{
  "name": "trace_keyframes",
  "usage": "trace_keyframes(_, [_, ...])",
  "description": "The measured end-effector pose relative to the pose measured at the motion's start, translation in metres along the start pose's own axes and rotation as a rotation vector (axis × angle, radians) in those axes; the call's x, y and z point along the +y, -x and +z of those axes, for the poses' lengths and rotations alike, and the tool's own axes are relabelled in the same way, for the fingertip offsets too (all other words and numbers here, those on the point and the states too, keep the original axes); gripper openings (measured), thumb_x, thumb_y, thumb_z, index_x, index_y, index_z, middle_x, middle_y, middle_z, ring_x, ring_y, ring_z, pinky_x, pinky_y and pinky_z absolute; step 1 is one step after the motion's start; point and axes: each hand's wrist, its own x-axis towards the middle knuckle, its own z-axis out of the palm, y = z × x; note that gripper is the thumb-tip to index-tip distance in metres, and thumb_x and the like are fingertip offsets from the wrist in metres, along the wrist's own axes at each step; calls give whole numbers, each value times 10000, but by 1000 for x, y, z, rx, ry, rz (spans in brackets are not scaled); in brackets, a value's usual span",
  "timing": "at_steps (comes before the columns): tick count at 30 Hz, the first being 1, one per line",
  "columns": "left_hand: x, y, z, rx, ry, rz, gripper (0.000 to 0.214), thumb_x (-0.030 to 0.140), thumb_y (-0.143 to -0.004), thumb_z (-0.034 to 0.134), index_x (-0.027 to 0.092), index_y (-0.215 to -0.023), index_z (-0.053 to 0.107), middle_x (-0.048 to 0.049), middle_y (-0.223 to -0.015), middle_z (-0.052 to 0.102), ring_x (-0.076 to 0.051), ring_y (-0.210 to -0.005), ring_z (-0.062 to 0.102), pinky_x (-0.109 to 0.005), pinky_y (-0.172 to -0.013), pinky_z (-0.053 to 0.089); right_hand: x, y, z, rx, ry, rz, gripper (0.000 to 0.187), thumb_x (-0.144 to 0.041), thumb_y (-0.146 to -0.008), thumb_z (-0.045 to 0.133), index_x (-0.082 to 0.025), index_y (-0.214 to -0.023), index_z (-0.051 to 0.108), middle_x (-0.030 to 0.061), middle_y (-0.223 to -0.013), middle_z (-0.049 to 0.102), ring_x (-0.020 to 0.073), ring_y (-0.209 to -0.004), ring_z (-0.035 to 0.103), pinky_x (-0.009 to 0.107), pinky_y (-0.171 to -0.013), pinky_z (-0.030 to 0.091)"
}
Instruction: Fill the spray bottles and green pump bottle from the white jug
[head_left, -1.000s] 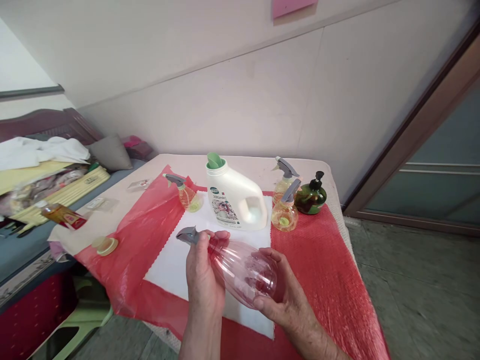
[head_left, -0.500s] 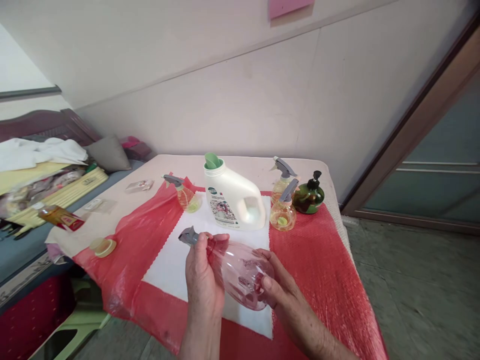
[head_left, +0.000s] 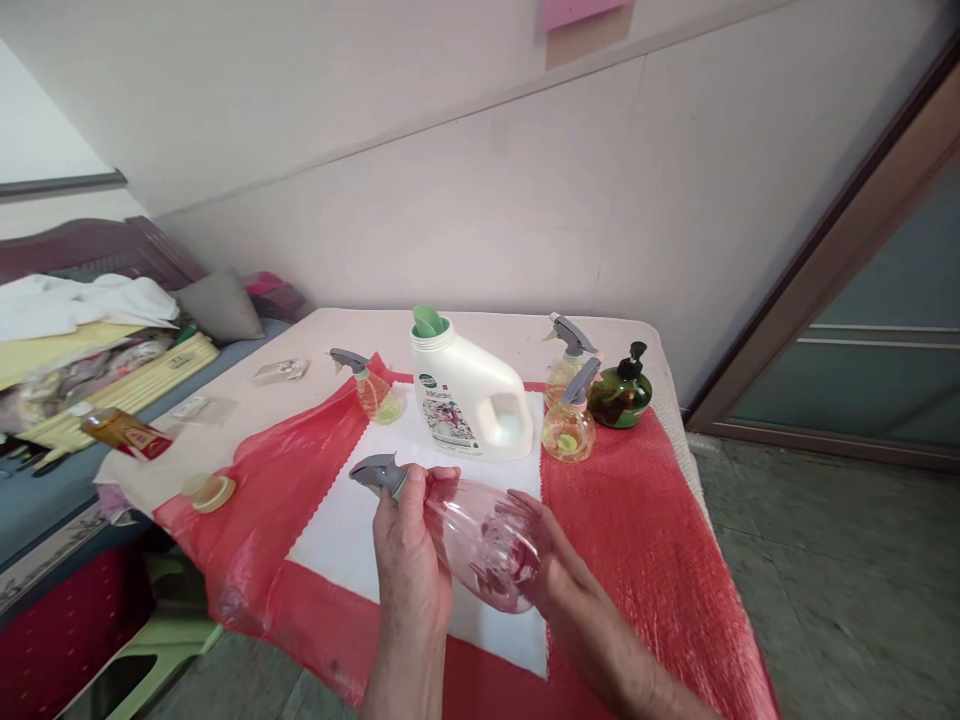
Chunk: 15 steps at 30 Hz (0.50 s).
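I hold a clear pink spray bottle (head_left: 480, 535) on its side above a white cloth (head_left: 352, 520). Its grey trigger head (head_left: 379, 472) points left. My left hand (head_left: 409, 570) is wrapped round the neck just behind the trigger head. My right hand (head_left: 551, 575) cups the bottle's rounded base from the right and below, fingers curled on it. The bottle looks empty.
A white detergent jug (head_left: 469, 395) with a green funnel stands behind. Three small yellowish spray bottles (head_left: 570, 425) (head_left: 375, 390) (head_left: 566, 360) and a dark green pump bottle (head_left: 621, 395) flank it. Red bubble wrap (head_left: 645, 520) covers the table. A yellow lid (head_left: 210, 490) lies at left; clutter fills a bed beyond.
The bottle has been turned in my hands: my right hand has slid further under and behind the base, and the trigger head now sits a little lower and flatter.
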Motion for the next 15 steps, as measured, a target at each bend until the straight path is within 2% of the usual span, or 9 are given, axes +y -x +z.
trace_keyframes(2, [1, -1, -1, 7, 2, 1, 241, 385, -778, 707, 166, -837, 626, -57, -782, 718, -211, -819, 691, -318, -767, 515, 2, 3, -1, 28, 146, -83, 924, -480, -626, 876, -376, -1385, 360, 79, -1489, 375, 261, -1241, 504, 414, -996, 442])
trace_keyframes(4, [1, -2, -2, -28, 26, -17, 249, 395, -776, 709, 170, -835, 621, -66, -789, 724, -217, -835, 691, -328, -790, 512, 4, 5, -3, 68, 208, -102, 950, -407, -574, 917, -364, -1363, 388, 81, -1432, 432, 259, -1206, 525, 395, -974, 452])
trace_keyframes(7, [0, -3, -4, -96, 52, -67, 262, 406, -773, 718, 171, -835, 622, -87, -818, 735, -221, -860, 687, -335, -808, 506, 8, 2, -6, 113, 63, 1, 710, -613, -707, 759, -262, -1268, 502, 97, -1172, 583, 230, -969, 620, 356, -796, 509])
trace_keyframes(9, [0, -3, -5, -102, 57, -75, 256, 398, -768, 724, 167, -828, 630, -88, -810, 732, -222, -867, 685, -332, -807, 503, 8, -1, -7, 102, -61, 120, 697, -750, -793, 553, -207, -1229, 527, 107, -1046, 607, 206, -810, 631, 333, -669, 503])
trace_keyframes(10, [-1, -3, -5, -88, 61, -72, 249, 390, -766, 725, 166, -824, 633, -83, -800, 729, -222, -866, 685, -329, -804, 502, 8, -2, -6, 88, -92, 154, 722, -780, -809, 487, -198, -1234, 524, 120, -1062, 606, 209, -806, 630, 334, -653, 498])
trace_keyframes(12, [-1, -4, -5, -47, 69, -73, 237, 377, -763, 725, 164, -812, 634, -73, -787, 724, -218, -859, 684, -323, -795, 502, 7, -2, -3, 67, -74, 127, 763, -786, -774, 541, -223, -1287, 496, 145, -1234, 561, 250, -985, 615, 374, -753, 510])
trace_keyframes(15, [0, -5, -4, 0, 58, -76, 243, 377, -754, 730, 157, -799, 634, -72, -797, 725, -209, -840, 683, -318, -788, 503, 5, 1, 0, 114, 98, -46, 965, -622, -563, 850, -329, -1373, 415, 102, -1448, 409, 291, -1273, 454, 416, -948, 455])
